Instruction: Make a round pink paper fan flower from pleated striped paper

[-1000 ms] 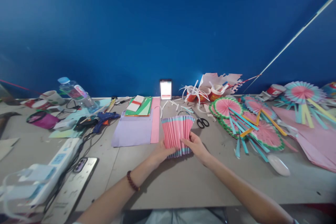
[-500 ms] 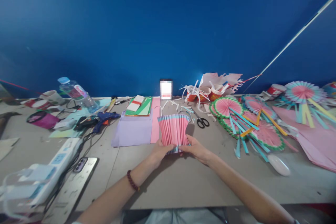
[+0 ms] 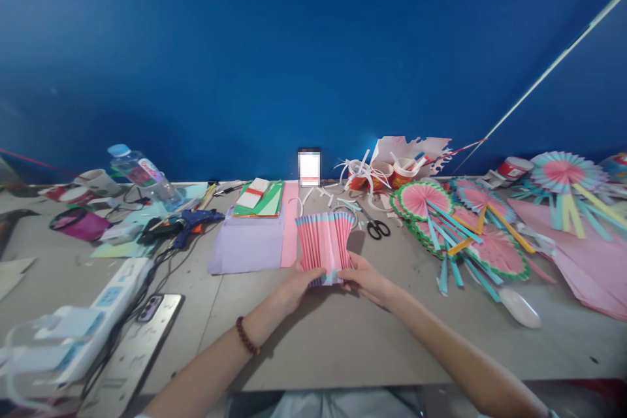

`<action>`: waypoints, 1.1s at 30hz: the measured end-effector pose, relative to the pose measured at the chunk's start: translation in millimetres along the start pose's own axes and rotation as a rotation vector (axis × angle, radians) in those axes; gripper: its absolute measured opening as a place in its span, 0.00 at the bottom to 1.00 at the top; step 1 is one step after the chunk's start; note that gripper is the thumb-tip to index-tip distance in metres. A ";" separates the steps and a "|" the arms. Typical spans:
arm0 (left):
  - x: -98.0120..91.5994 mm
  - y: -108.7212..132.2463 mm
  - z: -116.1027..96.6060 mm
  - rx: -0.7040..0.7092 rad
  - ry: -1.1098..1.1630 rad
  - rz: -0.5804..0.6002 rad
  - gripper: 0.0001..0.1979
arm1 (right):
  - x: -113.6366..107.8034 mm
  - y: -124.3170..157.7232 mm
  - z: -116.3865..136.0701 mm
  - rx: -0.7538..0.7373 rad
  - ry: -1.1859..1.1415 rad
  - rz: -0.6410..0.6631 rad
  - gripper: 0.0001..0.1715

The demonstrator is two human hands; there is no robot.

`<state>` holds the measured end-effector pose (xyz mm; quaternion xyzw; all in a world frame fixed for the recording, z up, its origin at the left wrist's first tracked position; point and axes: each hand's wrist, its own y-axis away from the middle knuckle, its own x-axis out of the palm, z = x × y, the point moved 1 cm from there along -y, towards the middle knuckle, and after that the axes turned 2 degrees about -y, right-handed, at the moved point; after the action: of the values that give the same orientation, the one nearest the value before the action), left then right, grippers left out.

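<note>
Pleated pink paper with blue edges (image 3: 318, 243), frame centre: left hand (image 3: 298, 284) and right hand (image 3: 365, 279) clamped on its lower part, rear fingers hidden. Forearms (image 3: 215, 362) cut off, lower frame. Flat grey tabletop (image 3: 318, 343) runs to its front edge, lower centre.

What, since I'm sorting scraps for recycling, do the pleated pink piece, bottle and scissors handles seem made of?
Pleated pink piece: matte paper, apparently, given its crisp folds.
Bottle: probably clear, glossy plastic; see-through with highlights.
Scissors handles: likely smooth plastic, being evenly black.
</note>
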<state>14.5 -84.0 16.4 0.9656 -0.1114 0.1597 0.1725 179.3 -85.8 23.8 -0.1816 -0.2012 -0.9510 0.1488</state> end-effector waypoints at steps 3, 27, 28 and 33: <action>1.3 1.1 -1.5 0.016 -0.017 0.012 0.22 | -0.1 0.6 0.6 0.008 -0.001 -0.003 0.19; 1.0 0.5 -5.4 -0.025 0.043 0.236 0.31 | 3.7 3.0 2.6 0.006 -0.115 0.086 0.26; 0.5 -0.7 -3.9 -0.010 0.013 0.205 0.31 | 3.3 2.9 2.6 0.010 -0.125 0.079 0.27; -6.2 -4.4 0.6 0.381 -0.381 -0.183 0.46 | 0.1 1.7 1.1 -0.007 -0.155 0.004 0.25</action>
<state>10.1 -79.2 12.4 0.9992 -0.0224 -0.0227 -0.0226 180.1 -86.9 25.4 -0.2554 -0.2086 -0.9345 0.1342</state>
